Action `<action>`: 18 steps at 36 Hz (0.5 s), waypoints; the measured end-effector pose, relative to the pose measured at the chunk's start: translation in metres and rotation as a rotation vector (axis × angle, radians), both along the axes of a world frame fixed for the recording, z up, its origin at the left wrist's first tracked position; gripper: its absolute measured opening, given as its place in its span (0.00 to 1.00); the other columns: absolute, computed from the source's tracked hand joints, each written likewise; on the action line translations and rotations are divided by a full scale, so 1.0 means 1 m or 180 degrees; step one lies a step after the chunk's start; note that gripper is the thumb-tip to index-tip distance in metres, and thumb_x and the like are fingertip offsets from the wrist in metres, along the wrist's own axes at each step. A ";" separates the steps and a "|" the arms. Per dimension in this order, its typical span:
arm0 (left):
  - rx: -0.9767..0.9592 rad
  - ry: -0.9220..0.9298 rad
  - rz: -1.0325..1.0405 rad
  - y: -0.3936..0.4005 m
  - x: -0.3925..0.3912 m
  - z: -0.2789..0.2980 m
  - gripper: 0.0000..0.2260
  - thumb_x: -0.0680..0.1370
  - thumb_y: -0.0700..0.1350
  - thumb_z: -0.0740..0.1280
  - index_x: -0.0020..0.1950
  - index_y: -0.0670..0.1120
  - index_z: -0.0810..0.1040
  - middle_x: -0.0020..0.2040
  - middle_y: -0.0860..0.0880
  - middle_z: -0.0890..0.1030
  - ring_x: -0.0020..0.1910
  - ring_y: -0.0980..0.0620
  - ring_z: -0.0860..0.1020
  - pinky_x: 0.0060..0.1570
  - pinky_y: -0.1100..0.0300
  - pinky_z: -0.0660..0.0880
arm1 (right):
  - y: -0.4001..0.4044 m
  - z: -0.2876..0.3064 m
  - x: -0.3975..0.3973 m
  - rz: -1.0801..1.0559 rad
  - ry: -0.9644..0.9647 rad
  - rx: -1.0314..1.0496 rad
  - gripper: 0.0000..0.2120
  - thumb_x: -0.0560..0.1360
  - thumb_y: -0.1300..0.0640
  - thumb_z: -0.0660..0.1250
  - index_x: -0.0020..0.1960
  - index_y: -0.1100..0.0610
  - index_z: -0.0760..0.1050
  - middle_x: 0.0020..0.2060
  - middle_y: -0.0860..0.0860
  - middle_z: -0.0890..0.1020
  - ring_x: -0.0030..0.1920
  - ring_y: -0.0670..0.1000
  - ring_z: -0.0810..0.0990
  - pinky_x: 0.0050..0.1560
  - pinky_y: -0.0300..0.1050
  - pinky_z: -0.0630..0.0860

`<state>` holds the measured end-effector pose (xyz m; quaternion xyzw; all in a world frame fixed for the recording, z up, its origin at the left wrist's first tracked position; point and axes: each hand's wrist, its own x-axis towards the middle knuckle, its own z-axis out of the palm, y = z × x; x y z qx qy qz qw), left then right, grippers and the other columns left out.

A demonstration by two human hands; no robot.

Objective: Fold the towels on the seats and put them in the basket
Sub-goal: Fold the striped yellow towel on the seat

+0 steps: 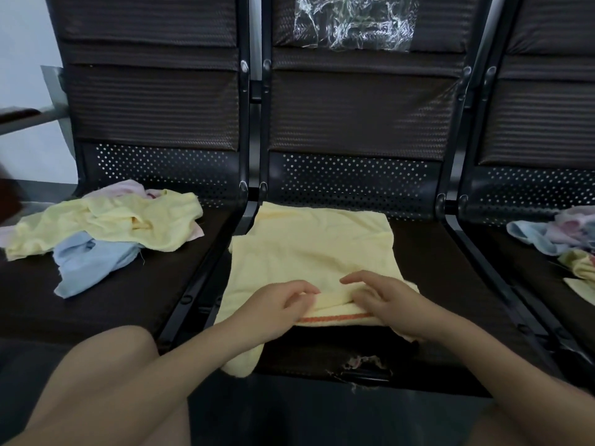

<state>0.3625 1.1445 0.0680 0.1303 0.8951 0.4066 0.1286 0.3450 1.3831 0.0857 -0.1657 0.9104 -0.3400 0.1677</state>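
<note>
Seats in a dark row, three visible, no basket in view. Left seat (106,284) carries a loose pile: crumpled yellow towel (106,220) on top, blue towel (90,262) under its near edge and spilling toward the front, pink towel (125,188) peeking out behind. Bare seat surface shows in front of the pile.

Middle seat (444,272) holds the yellow towel being folded (312,249), spread flat. Its left part hangs over the seat's left rail and its lower left corner droops past the front edge. Near edge is turned up into a fold, orange stripe (335,317) showing along it.

Left hand (283,304) rests on that folded edge, fingers curled lightly onto the cloth; cannot tell whether its grip is pinching or only pressing. Right hand (386,300) just beside it, touching the same fold, fingers bent down over the fold with the cloth tucked under the palm, so this grip looks clamped on the towel. Open seat room to the right of the towel. Front lip of the middle seat is torn (360,365).

Clear plastic wrap (354,20) sits on the middle backrest. Right seat (528,284) has another heap of towels (566,236), blue, pink and yellow, cut off by the frame edge.
</note>
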 end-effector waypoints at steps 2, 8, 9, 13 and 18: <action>-0.0596 0.0150 -0.0323 -0.002 -0.003 0.004 0.16 0.75 0.62 0.66 0.62 0.63 0.75 0.55 0.61 0.78 0.52 0.61 0.75 0.52 0.63 0.73 | 0.002 0.005 0.002 0.0062 -0.0165 -0.0055 0.14 0.77 0.49 0.67 0.62 0.39 0.74 0.56 0.35 0.76 0.55 0.34 0.73 0.51 0.24 0.68; -0.0917 0.0052 -0.0626 -0.022 -0.010 0.014 0.18 0.77 0.55 0.68 0.66 0.60 0.72 0.58 0.58 0.78 0.53 0.60 0.77 0.54 0.61 0.75 | 0.016 0.015 -0.005 -0.0205 -0.0114 0.0187 0.11 0.76 0.54 0.67 0.55 0.41 0.78 0.42 0.42 0.79 0.41 0.35 0.76 0.40 0.29 0.71; -0.0840 0.0028 -0.0540 -0.025 -0.011 0.016 0.17 0.78 0.53 0.68 0.66 0.60 0.72 0.56 0.58 0.79 0.50 0.61 0.78 0.49 0.64 0.76 | 0.019 0.015 -0.008 -0.0278 -0.0078 0.0289 0.09 0.76 0.55 0.66 0.54 0.43 0.79 0.41 0.43 0.80 0.39 0.37 0.77 0.38 0.31 0.72; -0.0545 0.0023 -0.0086 -0.041 -0.024 0.020 0.16 0.78 0.47 0.67 0.63 0.62 0.74 0.51 0.57 0.79 0.45 0.65 0.76 0.42 0.70 0.72 | 0.035 0.004 -0.026 -0.0510 -0.0139 0.0682 0.05 0.77 0.54 0.65 0.48 0.47 0.80 0.43 0.45 0.82 0.43 0.43 0.79 0.41 0.38 0.75; -0.0647 0.0225 0.0552 -0.057 -0.035 0.014 0.15 0.79 0.41 0.62 0.54 0.62 0.77 0.43 0.53 0.82 0.41 0.53 0.80 0.44 0.57 0.77 | 0.044 -0.017 -0.040 -0.0879 0.0001 0.1289 0.16 0.77 0.54 0.63 0.65 0.48 0.74 0.57 0.49 0.77 0.50 0.47 0.75 0.46 0.41 0.71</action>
